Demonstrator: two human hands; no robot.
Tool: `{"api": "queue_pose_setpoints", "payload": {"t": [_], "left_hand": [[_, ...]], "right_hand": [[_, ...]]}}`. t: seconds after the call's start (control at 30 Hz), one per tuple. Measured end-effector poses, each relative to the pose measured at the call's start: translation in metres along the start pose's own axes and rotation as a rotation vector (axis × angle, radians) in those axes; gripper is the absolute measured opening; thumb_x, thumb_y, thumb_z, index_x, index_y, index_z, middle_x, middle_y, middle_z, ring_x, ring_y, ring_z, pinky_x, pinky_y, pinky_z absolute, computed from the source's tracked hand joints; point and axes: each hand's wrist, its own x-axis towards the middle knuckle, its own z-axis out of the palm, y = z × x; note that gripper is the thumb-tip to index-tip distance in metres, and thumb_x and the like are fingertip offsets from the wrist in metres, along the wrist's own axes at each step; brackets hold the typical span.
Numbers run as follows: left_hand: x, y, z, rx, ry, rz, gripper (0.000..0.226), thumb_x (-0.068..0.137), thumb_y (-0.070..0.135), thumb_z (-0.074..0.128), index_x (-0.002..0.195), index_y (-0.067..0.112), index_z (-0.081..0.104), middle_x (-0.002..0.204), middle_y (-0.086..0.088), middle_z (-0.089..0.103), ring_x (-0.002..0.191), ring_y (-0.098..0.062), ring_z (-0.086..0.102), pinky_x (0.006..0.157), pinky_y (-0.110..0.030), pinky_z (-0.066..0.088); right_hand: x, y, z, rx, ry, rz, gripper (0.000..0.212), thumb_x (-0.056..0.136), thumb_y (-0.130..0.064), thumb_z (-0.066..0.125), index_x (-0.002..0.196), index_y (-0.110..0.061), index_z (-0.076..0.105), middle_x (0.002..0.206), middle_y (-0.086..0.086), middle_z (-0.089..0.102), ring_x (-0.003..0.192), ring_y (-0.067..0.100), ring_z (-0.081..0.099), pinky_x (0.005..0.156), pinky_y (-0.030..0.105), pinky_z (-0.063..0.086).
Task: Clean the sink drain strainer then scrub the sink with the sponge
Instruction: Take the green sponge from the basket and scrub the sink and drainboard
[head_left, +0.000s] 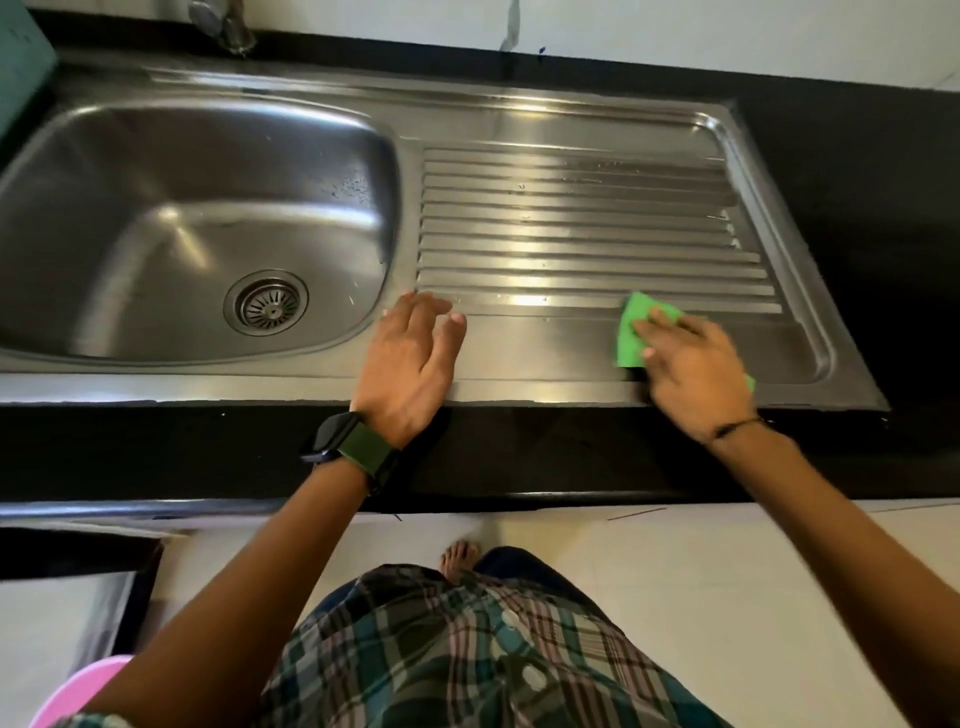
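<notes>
A steel sink (156, 130) fills the left of the view, with a round drain strainer (266, 303) seated in its basin floor. To its right lies the ribbed drainboard (571, 218). My right hand (691, 369) presses flat on a green sponge (631, 332) at the drainboard's near right corner; most of the sponge is under my fingers. My left hand (410, 364), wearing a dark watch, rests with fingers spread on the near rim between basin and drainboard, holding nothing.
A tap base (228, 26) stands behind the basin at the top left. Black countertop (883, 208) surrounds the sink. A teal object (21, 62) is at the far left edge. A pink object (78, 691) sits on the floor at the bottom left.
</notes>
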Motion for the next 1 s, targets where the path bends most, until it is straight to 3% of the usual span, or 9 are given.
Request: {"api": "queue_pose_setpoints", "payload": {"t": [0.2, 0.27, 0.37, 0.47, 0.6, 0.67, 0.73, 0.83, 1.0], "left_hand": [[0.000, -0.001, -0.002, -0.029, 0.085, 0.001, 0.048, 0.089, 0.033, 0.026, 0.116, 0.005, 0.054, 0.127, -0.015, 0.053, 0.124, -0.029, 0.043, 0.109, -0.047, 0.027], [-0.001, -0.002, -0.002, -0.040, 0.105, -0.012, 0.047, 0.089, 0.032, 0.026, 0.116, 0.006, 0.054, 0.128, -0.014, 0.053, 0.125, -0.028, 0.042, 0.113, -0.044, 0.023], [-0.004, -0.003, -0.004, -0.039, 0.124, -0.018, 0.049, 0.088, 0.033, 0.025, 0.117, 0.005, 0.055, 0.128, -0.014, 0.054, 0.125, -0.028, 0.043, 0.111, -0.030, 0.018], [-0.002, -0.002, -0.004, -0.008, 0.087, -0.047, 0.052, 0.089, 0.038, 0.024, 0.119, 0.008, 0.053, 0.130, -0.012, 0.051, 0.126, -0.026, 0.042, 0.112, -0.034, 0.019], [0.021, 0.003, -0.002, 0.037, -0.081, -0.070, 0.059, 0.090, 0.049, 0.022, 0.133, 0.012, 0.037, 0.141, -0.011, 0.040, 0.131, -0.026, 0.036, 0.114, -0.046, 0.020], [0.041, 0.007, 0.002, 0.136, -0.145, -0.062, 0.061, 0.092, 0.048, 0.021, 0.140, 0.011, 0.028, 0.149, -0.013, 0.029, 0.139, -0.028, 0.026, 0.115, -0.051, 0.016], [0.057, 0.011, 0.011, 0.278, -0.174, -0.044, 0.054, 0.098, 0.038, 0.023, 0.143, 0.010, 0.023, 0.155, -0.011, 0.018, 0.144, -0.026, 0.011, 0.117, -0.050, 0.008], [0.069, 0.014, 0.023, 0.286, -0.146, -0.055, 0.054, 0.098, 0.037, 0.024, 0.145, 0.009, 0.021, 0.156, -0.011, 0.015, 0.145, -0.025, 0.008, 0.116, -0.047, 0.005], [0.098, 0.006, 0.013, 0.289, -0.148, -0.056, 0.052, 0.098, 0.035, 0.025, 0.140, 0.005, 0.030, 0.153, -0.017, 0.021, 0.143, -0.031, 0.014, 0.116, -0.051, 0.010]], "right_hand": [[0.046, -0.160, 0.042, -0.048, -0.051, -0.367, 0.047, 0.089, -0.031, 0.044, 0.136, -0.026, 0.040, 0.138, 0.000, 0.049, 0.131, 0.027, 0.035, 0.113, 0.040, 0.020], [0.051, -0.170, 0.042, -0.060, -0.067, -0.432, 0.050, 0.091, -0.034, 0.041, 0.140, -0.027, 0.033, 0.140, -0.003, 0.047, 0.132, 0.025, 0.034, 0.113, 0.039, 0.020], [0.049, -0.140, 0.031, -0.007, -0.077, -0.469, 0.046, 0.087, -0.024, 0.048, 0.134, -0.023, 0.045, 0.141, -0.004, 0.048, 0.132, 0.026, 0.036, 0.112, 0.038, 0.024], [0.044, -0.082, 0.020, -0.042, -0.036, -0.306, 0.049, 0.083, -0.018, 0.049, 0.132, -0.021, 0.048, 0.141, 0.001, 0.048, 0.133, 0.025, 0.036, 0.113, 0.034, 0.025], [0.039, 0.027, -0.007, -0.064, 0.052, 0.236, 0.047, 0.085, -0.007, 0.043, 0.132, -0.008, 0.045, 0.130, 0.027, 0.050, 0.117, 0.044, 0.045, 0.102, 0.048, 0.038], [0.044, 0.048, -0.015, -0.017, 0.088, 0.402, 0.039, 0.086, -0.004, 0.044, 0.125, 0.001, 0.049, 0.119, 0.033, 0.053, 0.107, 0.049, 0.049, 0.095, 0.053, 0.041], [0.052, 0.038, -0.012, -0.034, 0.111, 0.457, 0.033, 0.088, -0.010, 0.047, 0.118, 0.003, 0.053, 0.115, 0.033, 0.057, 0.110, 0.048, 0.047, 0.099, 0.052, 0.036], [0.064, -0.016, 0.005, -0.044, 0.074, 0.333, 0.041, 0.085, -0.014, 0.049, 0.125, -0.002, 0.051, 0.120, 0.028, 0.057, 0.125, 0.039, 0.038, 0.108, 0.042, 0.019], [0.083, -0.141, 0.039, 0.016, 0.037, -0.194, 0.051, 0.083, -0.026, 0.053, 0.132, -0.015, 0.048, 0.138, 0.008, 0.050, 0.135, 0.026, 0.031, 0.116, 0.039, 0.012]]}}
